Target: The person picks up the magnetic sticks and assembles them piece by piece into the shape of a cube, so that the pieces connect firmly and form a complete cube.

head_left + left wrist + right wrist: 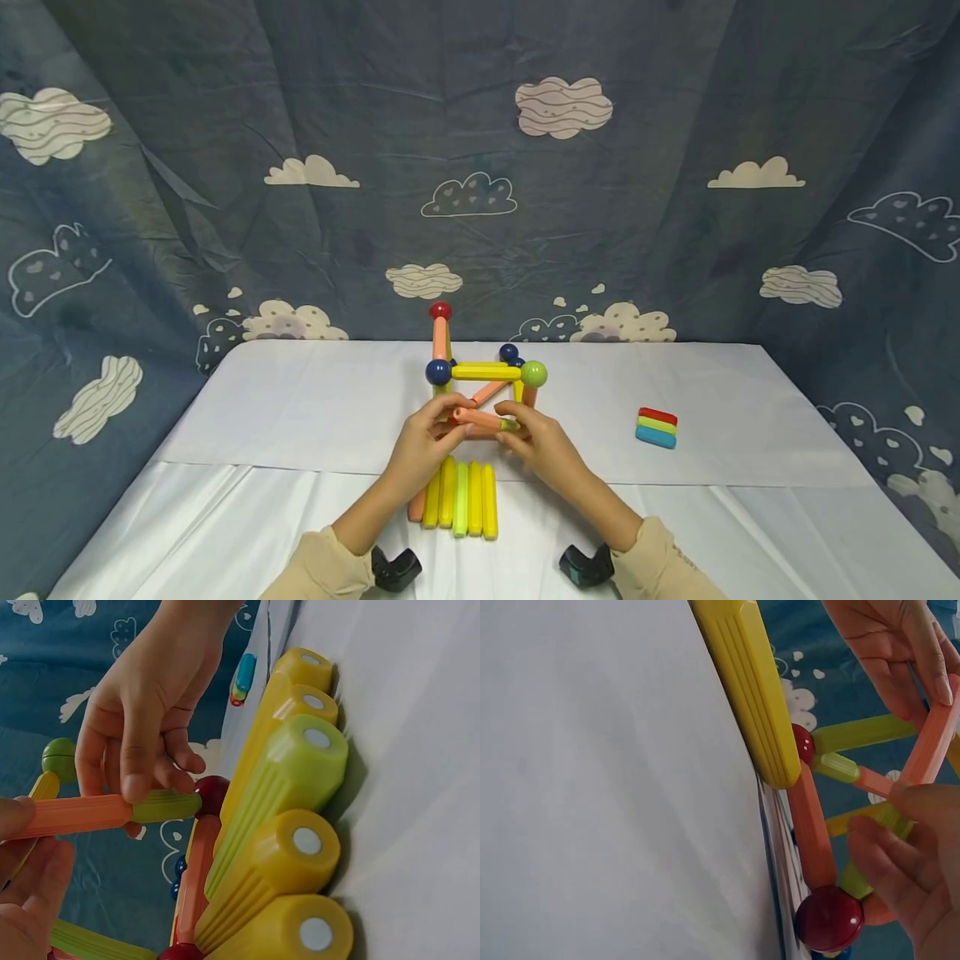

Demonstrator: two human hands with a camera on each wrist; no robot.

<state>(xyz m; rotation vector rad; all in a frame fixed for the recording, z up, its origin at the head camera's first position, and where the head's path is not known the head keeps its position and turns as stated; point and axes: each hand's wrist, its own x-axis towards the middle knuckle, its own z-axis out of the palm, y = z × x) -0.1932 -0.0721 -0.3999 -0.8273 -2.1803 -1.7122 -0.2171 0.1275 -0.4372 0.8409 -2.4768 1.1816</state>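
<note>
Between both hands runs an orange magnetic rod (pixel 477 418), slightly slanted, in front of a built frame of rods and balls. My left hand (pixel 425 443) pinches its left part between thumb and fingers. Thumb and index finger of my right hand (pixel 546 446) pinch where the orange rod meets a green rod (pixel 166 805). The green rod's other end meets a dark red ball (pixel 213 795) low on the frame. A yellow rod (pixel 486 372) spans a blue ball (pixel 438 372) and a green ball (pixel 533 373). Hands hide part of the frame's base.
Several loose rods, mostly yellow (pixel 490 502), lie side by side in front of the frame. To the right sit a red, a green and a blue piece (pixel 656 437) together. A red ball (pixel 440 310) tops the frame's tallest upright. Behind the white table (pixel 300 408) hangs a cloud-patterned cloth.
</note>
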